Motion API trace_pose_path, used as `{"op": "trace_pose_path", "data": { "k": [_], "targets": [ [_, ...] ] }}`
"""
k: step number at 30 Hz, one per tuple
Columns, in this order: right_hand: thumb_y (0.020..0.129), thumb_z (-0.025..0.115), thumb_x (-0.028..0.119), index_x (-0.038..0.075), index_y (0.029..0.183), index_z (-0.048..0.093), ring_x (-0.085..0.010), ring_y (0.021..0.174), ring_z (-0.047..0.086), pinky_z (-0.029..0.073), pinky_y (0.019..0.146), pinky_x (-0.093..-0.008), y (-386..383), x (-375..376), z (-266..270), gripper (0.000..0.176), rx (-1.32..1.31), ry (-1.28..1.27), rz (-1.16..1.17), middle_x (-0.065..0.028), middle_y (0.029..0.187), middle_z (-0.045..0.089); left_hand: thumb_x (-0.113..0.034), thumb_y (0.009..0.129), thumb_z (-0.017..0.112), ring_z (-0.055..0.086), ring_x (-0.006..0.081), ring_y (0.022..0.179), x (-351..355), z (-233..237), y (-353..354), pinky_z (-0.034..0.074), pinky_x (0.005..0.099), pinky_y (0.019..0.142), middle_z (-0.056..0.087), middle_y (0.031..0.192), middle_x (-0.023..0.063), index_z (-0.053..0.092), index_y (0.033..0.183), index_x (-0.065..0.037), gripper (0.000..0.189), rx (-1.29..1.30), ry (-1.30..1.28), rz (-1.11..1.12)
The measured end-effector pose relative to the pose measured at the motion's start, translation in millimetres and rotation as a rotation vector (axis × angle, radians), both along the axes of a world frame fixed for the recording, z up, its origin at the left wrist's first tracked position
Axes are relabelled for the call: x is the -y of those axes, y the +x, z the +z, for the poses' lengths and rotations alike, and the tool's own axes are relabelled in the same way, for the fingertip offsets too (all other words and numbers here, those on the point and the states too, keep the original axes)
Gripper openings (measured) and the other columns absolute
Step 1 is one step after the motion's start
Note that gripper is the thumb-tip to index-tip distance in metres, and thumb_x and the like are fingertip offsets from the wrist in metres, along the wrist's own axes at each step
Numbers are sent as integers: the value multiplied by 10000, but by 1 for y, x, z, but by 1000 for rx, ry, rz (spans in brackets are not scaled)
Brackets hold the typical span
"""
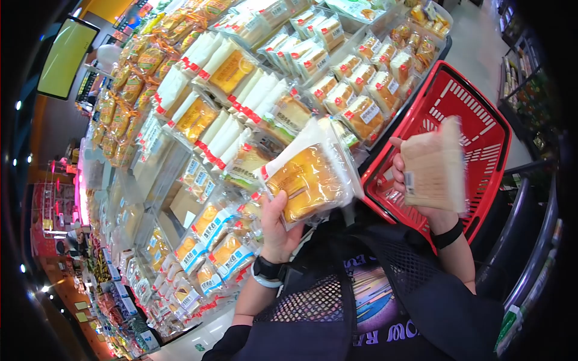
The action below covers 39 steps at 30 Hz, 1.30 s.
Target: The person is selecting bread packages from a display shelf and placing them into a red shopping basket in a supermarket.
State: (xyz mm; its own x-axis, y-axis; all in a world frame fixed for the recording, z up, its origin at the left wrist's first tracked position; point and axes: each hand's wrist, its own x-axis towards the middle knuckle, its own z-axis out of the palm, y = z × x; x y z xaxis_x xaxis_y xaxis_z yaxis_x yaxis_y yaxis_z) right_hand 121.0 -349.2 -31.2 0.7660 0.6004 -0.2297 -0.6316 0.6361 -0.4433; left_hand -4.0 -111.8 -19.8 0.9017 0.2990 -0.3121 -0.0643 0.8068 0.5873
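Observation:
My left hand [279, 227] is closed on the lower left edge of a clear bag of golden bread [305, 182]. A pale wrapped package lies directly behind that bag, partly hidden. My right hand [398, 171] grips a pack of sliced bread [430, 162], its fingers at the left side; the pack is slightly smeared by motion. Beneath that pack stands a red plastic shopping basket [495, 120] with slotted walls. The right hand's thumb and part of its palm are hidden behind the bread.
A stepped display of packaged breads [229, 69] fills the left and centre. Blue-and-white labelled packs [232, 253] lie near my left wrist. Metal rails [522, 240] curve at the right, and a yellow-green screen [67, 57] hangs at upper left.

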Motion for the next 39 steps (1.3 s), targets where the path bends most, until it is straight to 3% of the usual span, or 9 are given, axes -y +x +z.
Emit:
{"op": "trace_pose_path", "data": {
  "k": [2,7,8,9,12,25,27,33,39],
  "targets": [
    [948,438,472,-36,1335,386,-161,728,553,535,576,-277,3,-2,5,640,-11,-113,-26,-79,889,533,-160,870,605,567,264,1121,5,6,5,473,411,954,578,1188,142,453,1267,28,465,-45,461,39],
    [949,456,448,2,1256,453,-193,932,652,573,772,-346,0,-11,17,541,55,-211,81,-103,1087,612,-4,826,639,591,224,1068,1,-2,9,489,364,926,573,1194,135,429,1268,7,490,-95,417,-7],
    [918,580,340,-9,1242,459,-178,1027,613,533,871,-356,2,-10,12,491,81,-187,116,-94,1134,604,-3,827,643,590,218,1070,2,-2,10,489,356,922,573,1194,131,431,1266,5,488,-90,461,-37],
    [918,580,340,-9,1242,459,-178,1027,613,533,871,-356,0,-10,12,491,80,-197,115,-94,1134,604,-2,828,646,588,211,1072,2,-2,11,488,348,919,573,1195,128,434,1264,3,485,-84,505,-66],
    [864,659,64,-22,1183,502,-160,997,615,523,864,-323,-4,-20,20,366,241,-359,75,-90,1112,611,-30,844,652,585,196,1073,5,-5,11,482,338,921,570,1202,118,413,1288,-4,505,-103,497,-92],
    [902,632,152,-6,1177,435,-163,1041,582,501,890,-324,-6,-40,20,373,244,-393,176,-90,1144,570,-129,909,606,534,210,1167,6,-14,12,446,359,985,503,1305,118,300,1382,-21,573,-108,393,-264],
    [903,633,158,-10,1180,433,-162,1035,580,498,894,-326,-7,-42,19,381,250,-409,162,-88,1134,569,-173,873,650,477,226,1231,2,-14,12,395,380,1037,461,1343,127,267,1405,-21,673,-74,101,-262],
    [860,688,141,-12,1221,373,-151,1046,552,484,897,-303,-8,-45,18,504,354,-552,132,-98,1142,531,-170,691,786,436,225,1261,0,0,14,346,383,1067,444,1347,119,257,1408,-15,905,-117,377,-420],
    [789,744,75,10,1327,246,-166,1140,489,442,960,-338,-7,-36,19,736,347,-561,123,-112,1258,432,-86,663,815,438,216,1254,4,7,15,352,382,1058,437,1354,100,241,1420,-33,952,-57,410,-459]
  ]
}}
